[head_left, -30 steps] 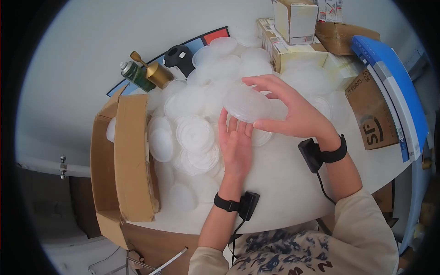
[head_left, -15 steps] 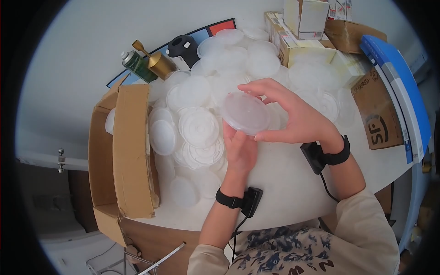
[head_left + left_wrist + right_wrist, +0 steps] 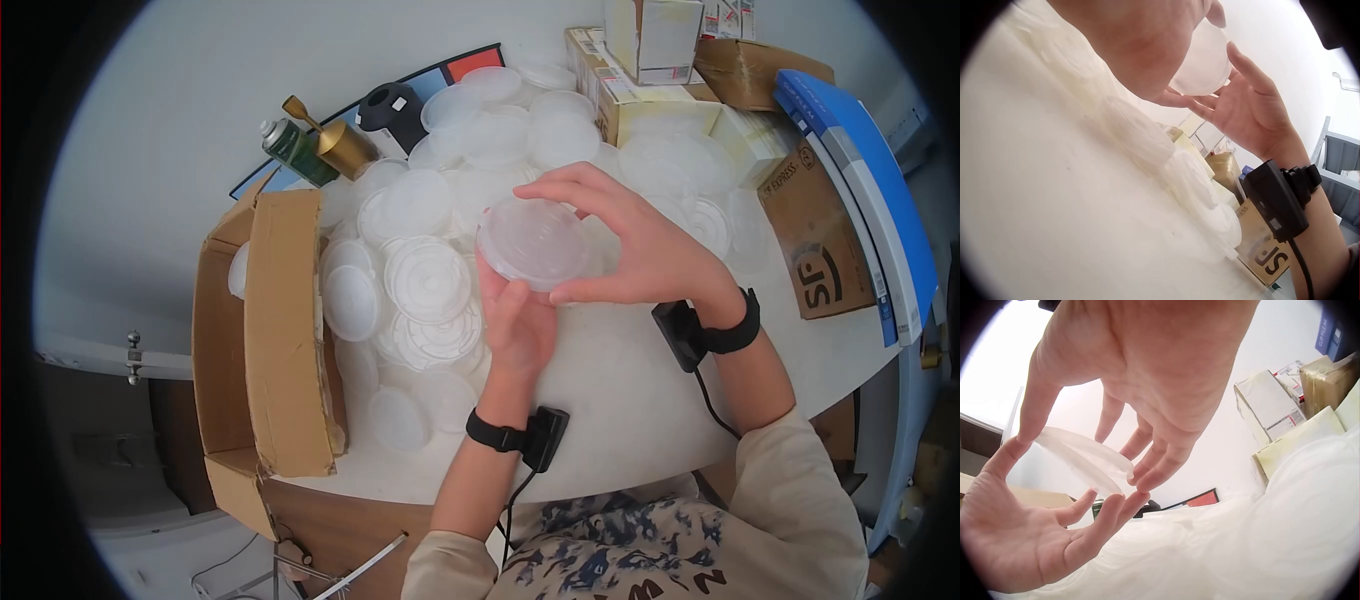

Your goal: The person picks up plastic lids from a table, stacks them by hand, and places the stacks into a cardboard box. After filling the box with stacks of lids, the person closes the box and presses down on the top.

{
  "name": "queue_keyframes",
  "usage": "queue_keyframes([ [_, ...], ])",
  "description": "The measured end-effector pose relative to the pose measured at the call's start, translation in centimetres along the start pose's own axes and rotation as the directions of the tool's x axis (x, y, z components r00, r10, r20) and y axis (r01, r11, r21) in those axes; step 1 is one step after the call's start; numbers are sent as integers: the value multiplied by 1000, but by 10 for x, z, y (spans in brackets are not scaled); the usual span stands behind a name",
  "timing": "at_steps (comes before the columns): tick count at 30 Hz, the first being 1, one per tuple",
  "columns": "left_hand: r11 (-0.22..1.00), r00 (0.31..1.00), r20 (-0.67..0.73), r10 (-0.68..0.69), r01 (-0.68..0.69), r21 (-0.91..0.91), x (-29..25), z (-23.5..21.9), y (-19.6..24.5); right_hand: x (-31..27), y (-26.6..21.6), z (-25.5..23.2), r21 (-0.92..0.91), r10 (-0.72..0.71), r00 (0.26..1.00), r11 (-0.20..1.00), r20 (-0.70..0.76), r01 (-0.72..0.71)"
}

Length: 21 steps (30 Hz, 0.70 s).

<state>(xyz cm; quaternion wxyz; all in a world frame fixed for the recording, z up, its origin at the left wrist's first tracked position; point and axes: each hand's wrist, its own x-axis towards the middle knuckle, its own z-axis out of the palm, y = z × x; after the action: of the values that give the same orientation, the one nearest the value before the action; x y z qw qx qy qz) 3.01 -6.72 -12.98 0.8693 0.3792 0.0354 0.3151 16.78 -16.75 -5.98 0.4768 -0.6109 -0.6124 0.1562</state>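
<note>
Two translucent lids (image 3: 540, 243) held right of the carton (image 3: 290, 330)

Above the bench (image 3: 600, 420), both grips are filled: the left hand (image 3: 520, 325) pinches the lower lid (image 3: 1079, 464) between thumb and fingers, the right hand (image 3: 645, 245) the upper lid (image 3: 1091, 447). The lids meet near the thumbs, parting slightly toward the fingertips. More lids (image 3: 430, 280) lie piled beside the carton; a gold pot (image 3: 345, 152) stands beyond it.
</note>
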Motion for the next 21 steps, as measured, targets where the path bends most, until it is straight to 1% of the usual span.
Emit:
queue_keyframes([
  [4, 1000, 1000, -20, -9, 9, -11, 0, 1, 0, 0, 0, 0, -7, -4, 1000, 1000, -12, 4],
  [8, 998, 999, -7, -36, 35, -47, 0, -1, 1, 1, 2, 4, -13, -19, 1000, 1000, 1, 19],
  [10, 1000, 1000, -19, -4, 4, 18, -1, -2, 1, 1, 2, 5, -23, -27, 1000, 999, -5, 27],
  [11, 1000, 1000, -20, -3, 4, 19, -1, -3, 2, 1, 2, 5, -31, -36, 999, 999, -11, 36],
  [13, 999, 998, -56, -23, 21, -31, -2, -3, 4, 1, 1, 5, -22, -34, 999, 999, -4, 34],
  [15, 999, 998, -57, -34, 32, -27, -2, -4, 2, 1, 0, 6, -15, -33, 999, 999, 3, 34],
  [17, 999, 997, -55, -46, 45, -23, -2, -1, 3, 1, 0, 8, 27, 9, 999, 1000, 51, -10],
  [19, 995, 987, -139, -82, 73, -70, -2, 6, 3, 1, 0, 10, 15, 8, 998, 1000, 61, -9],
  [20, 995, 987, -137, -85, 76, -70, -1, 4, 2, 1, 0, 10, 8, 9, 997, 1000, 76, -9],
  [21, 989, 988, -123, -96, 81, -122, 0, 0, 2, 1, 0, 10, 8, 11, 997, 1000, 75, -11],
])
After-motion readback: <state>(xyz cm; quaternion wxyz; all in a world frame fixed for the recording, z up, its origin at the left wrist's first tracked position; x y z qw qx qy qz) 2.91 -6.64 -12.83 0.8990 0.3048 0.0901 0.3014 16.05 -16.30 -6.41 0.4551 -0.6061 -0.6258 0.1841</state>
